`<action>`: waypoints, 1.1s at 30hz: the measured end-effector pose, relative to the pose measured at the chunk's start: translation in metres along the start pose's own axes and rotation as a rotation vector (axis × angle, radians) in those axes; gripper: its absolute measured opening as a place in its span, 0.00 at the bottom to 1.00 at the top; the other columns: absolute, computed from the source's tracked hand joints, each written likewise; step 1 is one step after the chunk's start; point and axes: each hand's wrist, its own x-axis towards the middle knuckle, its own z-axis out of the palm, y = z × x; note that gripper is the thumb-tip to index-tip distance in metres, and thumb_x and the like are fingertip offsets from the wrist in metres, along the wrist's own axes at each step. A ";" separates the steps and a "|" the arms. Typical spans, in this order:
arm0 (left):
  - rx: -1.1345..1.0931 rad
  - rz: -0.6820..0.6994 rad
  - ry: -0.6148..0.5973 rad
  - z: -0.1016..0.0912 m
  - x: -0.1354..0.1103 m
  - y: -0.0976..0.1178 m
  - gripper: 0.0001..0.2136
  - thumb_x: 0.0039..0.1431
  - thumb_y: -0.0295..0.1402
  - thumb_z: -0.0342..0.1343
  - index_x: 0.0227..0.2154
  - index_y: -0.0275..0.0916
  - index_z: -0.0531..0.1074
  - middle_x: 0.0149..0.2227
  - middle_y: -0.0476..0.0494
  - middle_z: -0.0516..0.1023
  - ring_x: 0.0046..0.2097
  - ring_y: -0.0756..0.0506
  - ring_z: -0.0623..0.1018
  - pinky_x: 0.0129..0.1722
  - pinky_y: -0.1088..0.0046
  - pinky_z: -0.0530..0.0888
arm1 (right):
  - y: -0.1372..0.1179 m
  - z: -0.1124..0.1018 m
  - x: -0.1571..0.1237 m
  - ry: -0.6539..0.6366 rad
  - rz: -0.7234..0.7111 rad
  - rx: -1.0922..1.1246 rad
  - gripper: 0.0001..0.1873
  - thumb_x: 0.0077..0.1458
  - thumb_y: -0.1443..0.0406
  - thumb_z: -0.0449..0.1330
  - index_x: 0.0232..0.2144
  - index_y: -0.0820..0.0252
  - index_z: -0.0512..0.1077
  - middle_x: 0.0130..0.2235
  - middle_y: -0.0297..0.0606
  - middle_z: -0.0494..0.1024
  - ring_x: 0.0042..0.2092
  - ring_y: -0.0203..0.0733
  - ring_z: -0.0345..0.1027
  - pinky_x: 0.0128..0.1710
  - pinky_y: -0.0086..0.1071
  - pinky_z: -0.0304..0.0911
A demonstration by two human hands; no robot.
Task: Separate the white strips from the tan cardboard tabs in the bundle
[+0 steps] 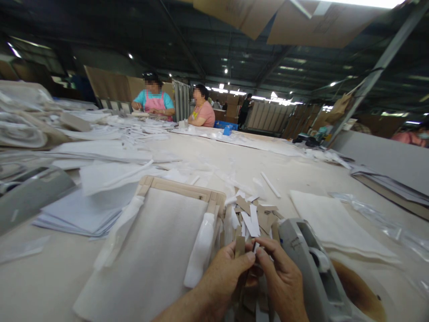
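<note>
- We worked at a wide, pale worktop (231,156).
- Toward its near edge, we had a white sheet (157,246) lying over a beige frame (177,186).
- To the right stood our grey tape dispenser (300,261).
- Between sheet and dispenser, card scraps (252,219) lay heaped.
- Above the heap, our left hand (231,266) was closed on a brown card strip (240,245).
- Our right hand (283,273), narrow beside it, pinched a small white piece (257,246).
</note>
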 end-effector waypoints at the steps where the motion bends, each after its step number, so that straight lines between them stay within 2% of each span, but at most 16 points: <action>1: -0.005 -0.006 0.010 0.001 0.000 0.001 0.15 0.49 0.35 0.61 0.40 0.36 0.70 0.31 0.47 0.74 0.31 0.51 0.74 0.32 0.77 0.68 | 0.000 0.000 0.000 0.002 0.011 0.000 0.08 0.57 0.61 0.55 0.39 0.53 0.72 0.38 0.31 0.76 0.40 0.35 0.70 0.41 0.22 0.64; 3: 0.021 -0.009 0.036 0.002 -0.001 0.003 0.16 0.50 0.36 0.59 0.41 0.36 0.70 0.30 0.46 0.74 0.31 0.50 0.74 0.31 0.77 0.69 | 0.001 0.001 -0.001 0.011 0.068 0.007 0.09 0.57 0.60 0.55 0.38 0.54 0.72 0.38 0.32 0.76 0.40 0.37 0.70 0.39 0.24 0.66; 7: 0.172 0.006 0.178 0.005 -0.001 0.006 0.14 0.52 0.36 0.55 0.41 0.36 0.70 0.26 0.47 0.75 0.26 0.50 0.73 0.25 0.78 0.67 | 0.001 0.003 -0.001 0.058 0.217 0.017 0.13 0.54 0.56 0.55 0.36 0.56 0.73 0.33 0.34 0.77 0.34 0.39 0.72 0.28 0.23 0.67; 10: 0.145 0.045 0.256 0.006 0.002 0.009 0.12 0.51 0.36 0.55 0.37 0.36 0.71 0.25 0.47 0.76 0.24 0.50 0.73 0.26 0.77 0.69 | 0.002 0.003 0.001 0.101 0.261 -0.001 0.14 0.52 0.55 0.56 0.32 0.59 0.73 0.29 0.35 0.76 0.29 0.40 0.70 0.26 0.25 0.66; 13: 0.160 0.099 0.338 0.005 0.004 0.012 0.09 0.52 0.34 0.54 0.36 0.36 0.70 0.30 0.45 0.77 0.31 0.48 0.77 0.32 0.74 0.72 | 0.004 0.002 0.001 0.208 0.310 -0.037 0.16 0.51 0.53 0.56 0.32 0.60 0.73 0.29 0.36 0.76 0.30 0.40 0.70 0.28 0.27 0.65; 15: 0.244 0.123 0.359 0.003 0.006 0.013 0.10 0.55 0.32 0.50 0.39 0.35 0.69 0.37 0.40 0.77 0.37 0.45 0.77 0.36 0.71 0.73 | 0.006 0.001 0.001 0.284 0.358 -0.061 0.18 0.52 0.52 0.56 0.36 0.60 0.72 0.31 0.37 0.77 0.31 0.41 0.70 0.30 0.29 0.65; 17: 0.376 0.169 0.345 0.001 0.005 0.013 0.16 0.57 0.30 0.47 0.49 0.36 0.65 0.48 0.38 0.73 0.47 0.43 0.74 0.44 0.67 0.71 | 0.008 0.002 0.001 0.304 0.397 -0.046 0.21 0.53 0.52 0.55 0.43 0.60 0.70 0.35 0.38 0.77 0.32 0.40 0.70 0.32 0.31 0.66; 19: 0.547 0.255 0.325 -0.003 0.003 0.012 0.25 0.56 0.29 0.48 0.58 0.37 0.56 0.58 0.39 0.63 0.58 0.42 0.64 0.57 0.65 0.62 | 0.011 0.003 0.002 0.269 0.384 -0.057 0.23 0.54 0.53 0.54 0.49 0.59 0.66 0.42 0.40 0.75 0.35 0.40 0.71 0.36 0.34 0.67; 21: 0.752 0.346 0.313 -0.005 0.000 0.012 0.30 0.55 0.29 0.50 0.61 0.36 0.50 0.63 0.41 0.52 0.64 0.43 0.52 0.63 0.66 0.48 | 0.012 0.004 0.004 0.245 0.269 -0.137 0.22 0.55 0.56 0.53 0.50 0.60 0.65 0.48 0.43 0.72 0.42 0.42 0.70 0.43 0.36 0.66; 23: 0.949 0.425 0.272 -0.007 -0.005 0.013 0.28 0.56 0.30 0.50 0.60 0.36 0.53 0.64 0.41 0.50 0.65 0.42 0.47 0.64 0.66 0.44 | 0.013 0.003 0.006 0.255 0.112 -0.237 0.18 0.57 0.59 0.52 0.47 0.61 0.68 0.49 0.44 0.70 0.48 0.44 0.66 0.46 0.38 0.63; 26: 1.233 0.495 0.054 -0.007 -0.012 0.016 0.17 0.56 0.30 0.49 0.49 0.40 0.68 0.54 0.40 0.67 0.58 0.41 0.63 0.58 0.66 0.56 | 0.012 0.001 0.006 0.277 -0.024 -0.279 0.12 0.58 0.63 0.51 0.40 0.60 0.71 0.44 0.41 0.73 0.46 0.41 0.66 0.46 0.36 0.62; 28: 1.415 0.426 -0.067 -0.006 -0.015 0.016 0.11 0.53 0.33 0.54 0.40 0.40 0.73 0.43 0.41 0.74 0.47 0.40 0.71 0.49 0.65 0.65 | 0.010 0.002 0.006 0.280 -0.003 -0.241 0.10 0.57 0.63 0.53 0.37 0.59 0.71 0.40 0.38 0.74 0.43 0.39 0.67 0.44 0.33 0.62; 30: 1.581 0.326 -0.090 -0.005 -0.018 0.013 0.14 0.45 0.38 0.61 0.35 0.39 0.73 0.38 0.39 0.73 0.42 0.37 0.72 0.43 0.62 0.67 | 0.005 0.005 0.008 0.276 0.067 -0.190 0.09 0.57 0.62 0.54 0.36 0.59 0.72 0.38 0.37 0.74 0.41 0.39 0.68 0.41 0.31 0.63; 33: 1.714 0.290 -0.069 -0.003 -0.019 0.004 0.20 0.38 0.41 0.65 0.35 0.37 0.73 0.38 0.35 0.73 0.42 0.33 0.71 0.45 0.56 0.65 | -0.010 0.009 0.014 0.261 0.121 -0.142 0.09 0.56 0.62 0.53 0.36 0.58 0.71 0.37 0.35 0.75 0.39 0.38 0.68 0.39 0.30 0.62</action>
